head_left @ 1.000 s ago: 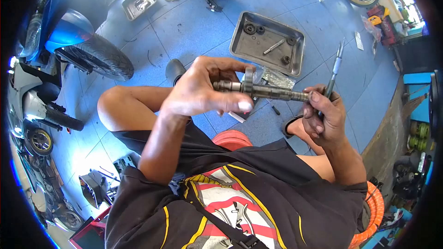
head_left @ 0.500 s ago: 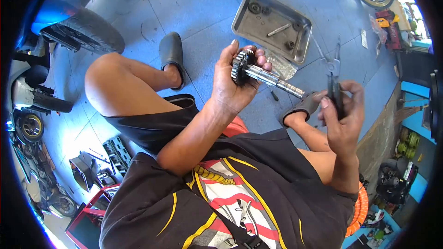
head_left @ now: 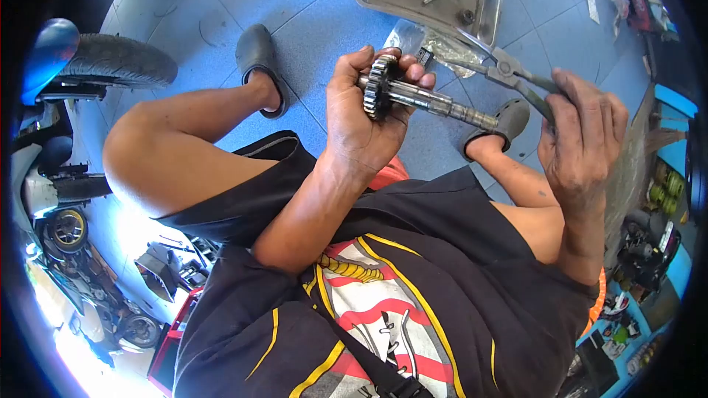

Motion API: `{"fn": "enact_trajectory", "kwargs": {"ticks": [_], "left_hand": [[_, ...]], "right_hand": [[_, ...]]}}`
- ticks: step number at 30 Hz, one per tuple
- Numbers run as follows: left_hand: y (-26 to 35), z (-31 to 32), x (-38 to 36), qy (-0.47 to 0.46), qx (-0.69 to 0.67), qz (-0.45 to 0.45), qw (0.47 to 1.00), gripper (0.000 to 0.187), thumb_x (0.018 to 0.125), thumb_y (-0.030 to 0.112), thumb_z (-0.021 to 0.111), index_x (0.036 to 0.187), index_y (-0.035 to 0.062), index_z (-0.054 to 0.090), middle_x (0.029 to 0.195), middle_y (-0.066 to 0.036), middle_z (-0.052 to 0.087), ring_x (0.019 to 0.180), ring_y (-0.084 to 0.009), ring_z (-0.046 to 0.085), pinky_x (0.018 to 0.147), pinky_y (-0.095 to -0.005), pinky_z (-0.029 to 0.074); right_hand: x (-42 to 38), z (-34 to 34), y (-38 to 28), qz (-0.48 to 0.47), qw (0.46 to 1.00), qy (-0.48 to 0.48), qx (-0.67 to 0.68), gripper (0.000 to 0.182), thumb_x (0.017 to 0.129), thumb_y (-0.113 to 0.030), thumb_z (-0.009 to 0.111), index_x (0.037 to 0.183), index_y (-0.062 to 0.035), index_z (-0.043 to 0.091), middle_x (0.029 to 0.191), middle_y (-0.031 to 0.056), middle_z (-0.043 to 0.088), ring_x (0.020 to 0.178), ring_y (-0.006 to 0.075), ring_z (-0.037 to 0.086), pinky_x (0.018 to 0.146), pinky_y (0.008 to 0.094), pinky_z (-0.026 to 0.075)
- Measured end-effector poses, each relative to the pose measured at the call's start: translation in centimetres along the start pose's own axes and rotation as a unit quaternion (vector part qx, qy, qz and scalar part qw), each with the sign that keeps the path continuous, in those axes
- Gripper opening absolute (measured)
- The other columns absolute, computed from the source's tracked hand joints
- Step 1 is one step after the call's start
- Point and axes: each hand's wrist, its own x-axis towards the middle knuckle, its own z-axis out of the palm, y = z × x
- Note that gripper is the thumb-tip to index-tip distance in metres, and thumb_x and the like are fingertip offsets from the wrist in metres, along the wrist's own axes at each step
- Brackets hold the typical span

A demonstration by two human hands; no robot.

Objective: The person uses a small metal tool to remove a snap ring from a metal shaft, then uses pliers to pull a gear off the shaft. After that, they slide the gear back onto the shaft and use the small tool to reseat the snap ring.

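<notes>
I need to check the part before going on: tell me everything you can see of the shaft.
The shaft is a grey metal rod, stepped along its length, with a dark toothed gear at one end. It lies tilted, gear end up-left, free end down-right. The left hand grips it around the gear. Pliers in the right hand are close, not touching.

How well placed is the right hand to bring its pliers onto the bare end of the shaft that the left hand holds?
Probably yes: the right hand holds the pliers just above the shaft, with nothing between them.

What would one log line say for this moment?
left hand: holds gear shaft | right hand: holds pliers | tray: floor
</notes>
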Motion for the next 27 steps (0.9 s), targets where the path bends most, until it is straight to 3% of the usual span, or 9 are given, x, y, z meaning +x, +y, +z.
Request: {"fn": "enact_trajectory", "kwargs": {"ticks": [1, 3, 4, 6, 9, 11, 17, 19, 27], "left_hand": [[0.2, -0.2, 0.0, 0.004, 0.003, -0.004, 1.0, 0.027, 0.092, 0.023, 0.054, 0.096, -0.0037, 0.056, 0.09, -0.016, 0.058, 0.085, -0.029, 0.063, 0.088, -0.044, 0.056], [0.7, -0.3, -0.3, -0.012, 0.0, 0.0, 1.0, 0.027, 0.091, 0.023, 0.055, 0.096, -0.0033, 0.057, 0.093, -0.017, 0.059, 0.09, -0.0306, 0.064, 0.09, -0.0446, 0.056], [0.4, 0.4, -0.4, 0.047, 0.047, 0.035, 0.997, 0.026, 0.092, 0.026, 0.052, 0.09, 0.0003, 0.055, 0.089, -0.015, 0.059, 0.087, -0.0286, 0.062, 0.092, -0.0463, 0.053], [0.4, 0.2, -0.6, 0.048, 0.033, 0.039, 0.998, 0.026, 0.092, 0.026, 0.052, 0.09, 0.0005, 0.055, 0.089, -0.015, 0.059, 0.088, -0.0293, 0.062, 0.093, -0.0466, 0.053], [0.2, 0.4, -1.1, 0.06, 0.022, 0.052, 0.997, 0.025, 0.092, 0.026, 0.053, 0.09, 0.001, 0.056, 0.09, -0.015, 0.06, 0.09, -0.0301, 0.062, 0.094, -0.047, 0.053], [0.0, 0.5, -1.3, 0.074, 0.03, 0.059, 0.995, 0.025, 0.092, 0.026, 0.053, 0.091, 0.0013, 0.056, 0.09, -0.015, 0.06, 0.09, -0.0302, 0.063, 0.095, -0.0471, 0.053], [-0.7, -0.1, -1.3, 0.04, 0.014, 0.096, 0.994, 0.025, 0.089, 0.025, 0.052, 0.092, 0.0009, 0.059, 0.09, -0.014, 0.061, 0.09, -0.0308, 0.062, 0.099, -0.0485, 0.05], [-0.6, -0.6, -1.2, 0.014, 0.005, 0.091, 0.996, 0.026, 0.087, 0.024, 0.051, 0.094, 0.0006, 0.06, 0.091, -0.015, 0.061, 0.091, -0.0316, 0.062, 0.099, -0.0489, 0.048], [-1.2, -0.8, -0.9, -0.116, 0.068, 0.17, 0.976, 0.028, 0.081, 0.024, 0.055, 0.098, 0.0043, 0.064, 0.097, -0.015, 0.061, 0.092, -0.033, 0.059, 0.095, -0.0538, 0.042]], "right_hand": [[0.0, 0.1, 0.0, 0.006, 1.0, -0.002, 0.002, 0.018, 0.068, -0.011, 0.068, 0.082, -0.0005, 0.064, 0.103, 0.013, 0.067, 0.088, 0.0223, 0.064, 0.083, 0.0379, 0.044], [0.2, 0.4, -0.2, -0.025, 0.999, -0.008, -0.024, 0.029, 0.072, -0.011, 0.073, 0.099, -0.0011, 0.068, 0.123, 0.0112, 0.065, 0.113, 0.0263, 0.061, 0.098, 0.041, 0.04], [0.3, 0.5, -0.7, -0.02, 1.0, -0.011, -0.02, 0.029, 0.072, -0.011, 0.073, 0.099, -0.0011, 0.068, 0.123, 0.0112, 0.065, 0.113, 0.0263, 0.061, 0.098, 0.041, 0.04], [0.8, 0.9, -1.7, -0.011, 0.998, -0.034, -0.043, 0.04, 0.078, -0.032, 0.07, 0.104, -0.0024, 0.069, 0.134, 0.0093, 0.06, 0.127, 0.026, 0.052, 0.11, 0.0437, 0.031], [0.8, 1.4, -3.5, 0.022, 0.996, -0.071, -0.045, 0.051, 0.075, -0.043, 0.068, 0.105, -0.0024, 0.069, 0.139, 0.0078, 0.055, 0.135, 0.0258, 0.044, 0.116, 0.0461, 0.025], [0.6, 1.9, -4.4, 0.042, 0.996, -0.078, -0.026, 0.051, 0.073, -0.042, 0.069, 0.105, -0.0024, 0.069, 0.143, 0.0057, 0.051, 0.137, 0.0264, 0.04, 0.117, 0.0485, 0.024], [0.0, 3.0, -5.5, 0.037, 0.999, -0.036, 0.008, 0.029, 0.082, -0.017, 0.067, 0.106, -0.0008, 0.07, 0.143, 0.0061, 0.051, 0.137, 0.029, 0.04, 0.117, 0.0508, 0.025], [0.2, 2.2, -5.3, 0.045, 0.995, -0.091, 0.011, 0.025, 0.084, -0.008, 0.062, 0.107, 0.002, 0.069, 0.143, 0.0079, 0.05, 0.137, 0.0303, 0.041, 0.116, 0.052, 0.026], [0.3, 0.8, -4.4, 0.048, 0.989, -0.122, 0.066, 0.025, 0.085, -0.005, 0.059, 0.105, 0.0073, 0.067, 0.14, 0.0131, 0.051, 0.135, 0.0342, 0.041, 0.114, 0.0551, 0.027]]}}
